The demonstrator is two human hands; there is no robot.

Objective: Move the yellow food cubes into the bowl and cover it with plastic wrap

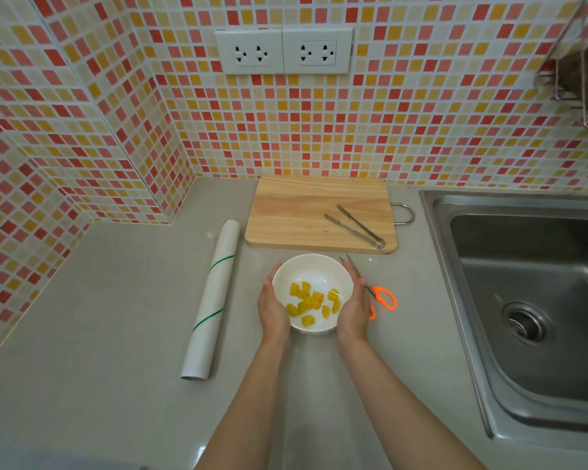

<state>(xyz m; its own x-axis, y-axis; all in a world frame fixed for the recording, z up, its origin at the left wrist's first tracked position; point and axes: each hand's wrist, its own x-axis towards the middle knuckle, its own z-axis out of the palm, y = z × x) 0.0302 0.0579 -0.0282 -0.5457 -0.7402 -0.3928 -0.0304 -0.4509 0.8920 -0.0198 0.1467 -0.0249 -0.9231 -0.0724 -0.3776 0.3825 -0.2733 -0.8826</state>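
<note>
A white bowl (311,273) stands on the grey counter in front of the cutting board. Several yellow food cubes (311,301) lie in its near half. My left hand (272,308) cups the bowl's left side and my right hand (353,307) cups its right side, palms against the wall and fingers pointing away from me. A faint sheen shows over the cubes near the right rim; I cannot tell whether film lies on the bowl. The plastic wrap roll (211,300), white with green stripes, lies to the left of the bowl.
A wooden cutting board (306,212) at the back carries metal tongs (357,227). Orange-handled scissors (382,296) lie just right of my right hand. A steel sink (530,300) fills the right side. Tiled walls with sockets (284,50) close off the back and left.
</note>
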